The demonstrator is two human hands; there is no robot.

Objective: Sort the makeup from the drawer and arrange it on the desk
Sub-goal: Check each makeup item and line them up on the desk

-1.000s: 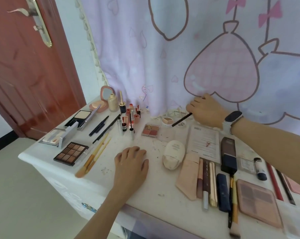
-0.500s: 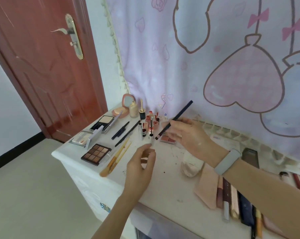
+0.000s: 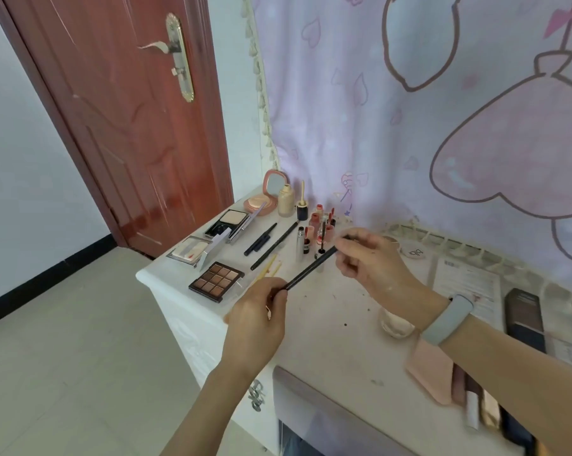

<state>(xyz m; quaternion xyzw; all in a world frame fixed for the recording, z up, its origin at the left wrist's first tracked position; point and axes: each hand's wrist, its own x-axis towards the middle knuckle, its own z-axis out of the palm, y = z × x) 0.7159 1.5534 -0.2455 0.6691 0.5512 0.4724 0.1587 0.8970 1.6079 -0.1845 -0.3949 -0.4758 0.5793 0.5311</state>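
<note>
- A thin black makeup pencil [image 3: 311, 269] is held above the white table [image 3: 337, 350] near the middle of the frame, slanting from lower left to upper right.
- The left hand [image 3: 256, 319] comes up from the bottom centre of the frame; its grip is clamped on the lower end of the pencil, the fingertips curled round it.
- The right hand [image 3: 371, 258], reaching in from the lower right with a grey band [image 3: 447, 319] on its wrist, pinches the upper end of the pencil between thumb and fingers.
- Left of the hands, at the table's near-left corner, lies an open brown eyeshadow palette [image 3: 217, 280] (nine pans show).
- Beyond it towards the upper left sit two open compacts [image 3: 227, 222] with mirrored lids, and further back a round pink compact [image 3: 266, 197] with its mirror standing up.
- Beside the pink compact stand a pale foundation bottle [image 3: 285, 200] and a small dark bottle [image 3: 301, 210] with a gold applicator sticking up.
- A cluster of small lip tints [image 3: 320, 227] stands upright just behind the pencil's upper end.
- Two black pens [image 3: 261, 239] and a longer black liner [image 3: 274, 246] lie slanted between the compacts and the lip tints.
- On the right of the frame a printed paper sheet [image 3: 465, 284] and a dark brown box [image 3: 524, 319] lie flat; a pink pouch [image 3: 431, 373] lies at the lower right, below the right forearm.
- A pink curtain [image 3: 409, 110] with heart prints hangs behind the table, and a red-brown door [image 3: 123, 110] fills the upper left.
</note>
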